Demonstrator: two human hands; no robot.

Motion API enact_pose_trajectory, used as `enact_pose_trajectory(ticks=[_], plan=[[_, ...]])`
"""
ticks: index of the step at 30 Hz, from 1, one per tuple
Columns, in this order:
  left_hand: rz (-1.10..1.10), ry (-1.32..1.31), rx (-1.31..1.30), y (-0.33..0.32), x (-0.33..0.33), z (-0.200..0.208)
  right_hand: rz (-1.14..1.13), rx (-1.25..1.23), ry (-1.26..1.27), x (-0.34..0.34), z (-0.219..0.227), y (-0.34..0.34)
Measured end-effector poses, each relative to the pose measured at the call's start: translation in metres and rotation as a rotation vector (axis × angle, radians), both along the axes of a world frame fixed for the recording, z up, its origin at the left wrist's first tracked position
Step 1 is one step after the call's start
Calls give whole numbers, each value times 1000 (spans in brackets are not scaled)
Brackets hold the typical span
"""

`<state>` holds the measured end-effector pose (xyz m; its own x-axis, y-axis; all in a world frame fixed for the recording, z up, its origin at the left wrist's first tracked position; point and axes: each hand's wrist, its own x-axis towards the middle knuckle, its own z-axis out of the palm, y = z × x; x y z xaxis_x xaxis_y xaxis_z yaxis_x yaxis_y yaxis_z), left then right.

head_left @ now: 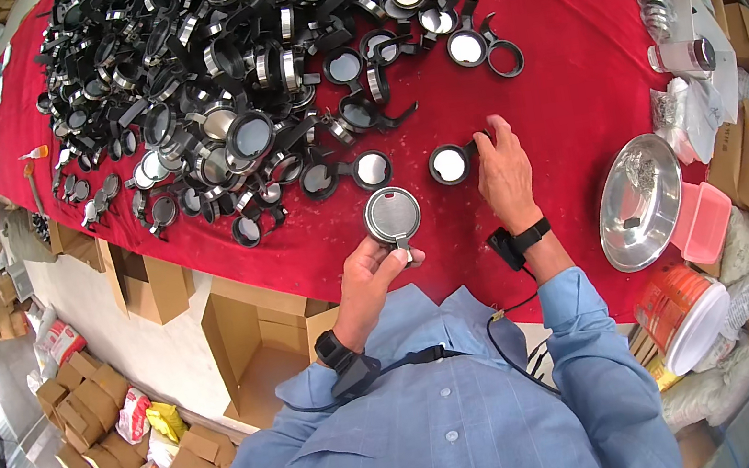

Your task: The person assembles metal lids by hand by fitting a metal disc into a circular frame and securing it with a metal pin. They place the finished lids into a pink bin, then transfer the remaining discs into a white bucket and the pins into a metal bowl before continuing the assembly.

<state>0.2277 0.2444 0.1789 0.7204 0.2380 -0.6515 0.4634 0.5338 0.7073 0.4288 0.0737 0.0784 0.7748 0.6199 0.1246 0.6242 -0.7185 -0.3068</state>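
Your left hand point(365, 286) pinches the short handle of a round silver-rimmed lens piece point(392, 215) between thumb and fingers, holding it upright just above the red table edge point(569, 108). Your right hand point(505, 171) lies palm-down on the cloth, fingertips touching the black handle of a small black-rimmed lens point(449, 165); whether those fingers pinch it, can't tell. Big pile of black lens parts point(207, 85) sits beyond. Steel bowl point(635, 212) to your right holds small metal bits; pink box point(704, 223) touches it. Open cardboard box point(255, 339) below the table. Both wrists wear black bands, forearms bent in.
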Motion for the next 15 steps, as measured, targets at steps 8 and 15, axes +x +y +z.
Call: enact_pose_trajectory(ticks=[8, 15], plan=[[11, 25, 21, -2, -4, -3, 70, -153, -4, 11, -28, -14], [35, 59, -2, -1, -1, -11, 16, 176, 553, -14, -42, -36]])
